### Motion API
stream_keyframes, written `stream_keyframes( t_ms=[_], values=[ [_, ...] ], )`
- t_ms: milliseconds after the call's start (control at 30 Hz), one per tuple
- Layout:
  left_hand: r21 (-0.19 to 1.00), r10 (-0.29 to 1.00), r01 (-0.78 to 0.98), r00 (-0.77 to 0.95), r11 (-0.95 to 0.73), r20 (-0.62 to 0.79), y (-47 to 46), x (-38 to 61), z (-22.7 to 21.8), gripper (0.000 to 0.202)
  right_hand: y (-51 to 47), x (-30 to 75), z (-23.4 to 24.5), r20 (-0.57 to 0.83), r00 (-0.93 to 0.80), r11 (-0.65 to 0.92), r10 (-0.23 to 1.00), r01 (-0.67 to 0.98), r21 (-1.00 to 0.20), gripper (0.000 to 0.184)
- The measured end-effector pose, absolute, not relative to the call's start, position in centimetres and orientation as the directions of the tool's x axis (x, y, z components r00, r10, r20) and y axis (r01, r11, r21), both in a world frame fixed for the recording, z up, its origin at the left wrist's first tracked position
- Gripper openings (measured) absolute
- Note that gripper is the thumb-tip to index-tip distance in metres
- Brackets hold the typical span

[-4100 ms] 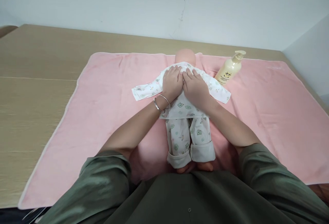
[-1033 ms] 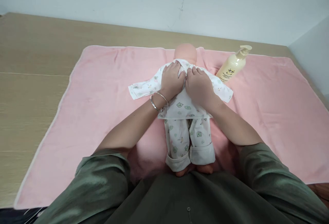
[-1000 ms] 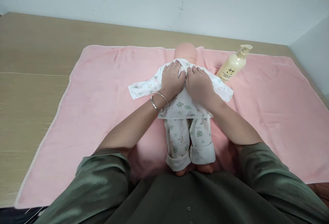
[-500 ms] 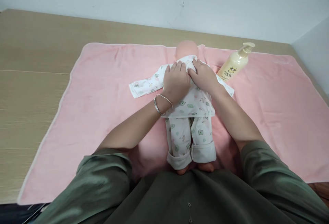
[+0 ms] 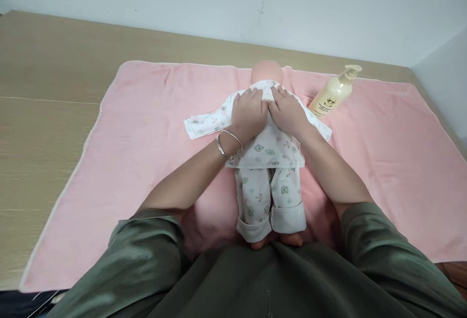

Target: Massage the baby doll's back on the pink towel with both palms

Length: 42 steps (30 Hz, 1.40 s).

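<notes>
A baby doll (image 5: 266, 70) in a white printed shirt and trousers (image 5: 268, 182) lies on a pink towel (image 5: 153, 128), head away from me and feet at my body. My left hand (image 5: 248, 114), with two bangles on the wrist, lies flat on the doll's upper body, fingers stretched toward the collar. Right beside it, my right hand (image 5: 290, 113) rests flat on the same shirt, thumb side touching the left hand. Neither hand holds anything. The doll's face is hidden.
A cream pump bottle (image 5: 333, 93) lies tilted on the towel to the right of the doll's head. The towel covers a wooden table (image 5: 44, 114) that reaches a white wall behind. My green sleeves fill the bottom of the view.
Both hands shifted slightly along the doll's upper back near the collar and now lie flatter, side by side. The doll and bottle stay where they were.
</notes>
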<state>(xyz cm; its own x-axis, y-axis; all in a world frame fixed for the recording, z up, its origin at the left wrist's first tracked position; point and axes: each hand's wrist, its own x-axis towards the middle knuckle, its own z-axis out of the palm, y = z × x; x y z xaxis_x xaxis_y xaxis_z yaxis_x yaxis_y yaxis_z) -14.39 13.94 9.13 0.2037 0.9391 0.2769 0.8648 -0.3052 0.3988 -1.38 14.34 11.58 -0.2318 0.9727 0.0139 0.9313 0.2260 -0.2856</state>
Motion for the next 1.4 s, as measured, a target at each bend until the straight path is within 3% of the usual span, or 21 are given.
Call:
stream_keyframes(
  t_ms=[167, 433, 700, 1100, 1267, 1400],
  values=[
    [0.367, 0.941, 0.886, 0.184, -0.284, 0.285, 12.3, -13.8, 10.2, 0.049, 15.8, -0.5, 10.7, 0.070, -0.189, 0.201, 0.980, 0.912, -0.356, 0.054],
    [0.493, 0.957, 0.826, 0.185, -0.274, 0.222, 16.1, -15.5, 9.0, 0.047, 13.2, -2.3, 10.9, 0.161, -0.231, 0.259, 0.959, 0.948, -0.184, 0.047],
    [0.526, 0.939, 0.793, 0.167, -0.308, 0.300, 16.0, -15.3, 7.5, 0.051, 15.5, -0.6, 10.3, 0.130, -0.204, 0.236, 0.970, 0.915, -0.328, 0.058],
    [0.540, 0.921, 0.767, 0.167, -0.346, 0.351, 16.2, -15.6, 7.1, 0.049, 14.6, -1.3, 10.2, 0.195, -0.182, 0.234, 0.964, 0.928, -0.290, 0.049],
    [0.568, 0.926, 0.756, 0.134, -0.325, 0.352, 16.2, -15.6, 6.9, 0.046, 14.4, -1.0, 11.0, 0.164, -0.195, 0.242, 0.967, 0.905, -0.349, 0.045],
    [0.563, 0.927, 0.759, 0.141, -0.326, 0.348, 16.3, -15.8, 6.8, 0.047, 14.4, -0.8, 11.1, 0.307, -0.211, 0.327, 0.928, 0.858, -0.397, 0.046]
  ],
)
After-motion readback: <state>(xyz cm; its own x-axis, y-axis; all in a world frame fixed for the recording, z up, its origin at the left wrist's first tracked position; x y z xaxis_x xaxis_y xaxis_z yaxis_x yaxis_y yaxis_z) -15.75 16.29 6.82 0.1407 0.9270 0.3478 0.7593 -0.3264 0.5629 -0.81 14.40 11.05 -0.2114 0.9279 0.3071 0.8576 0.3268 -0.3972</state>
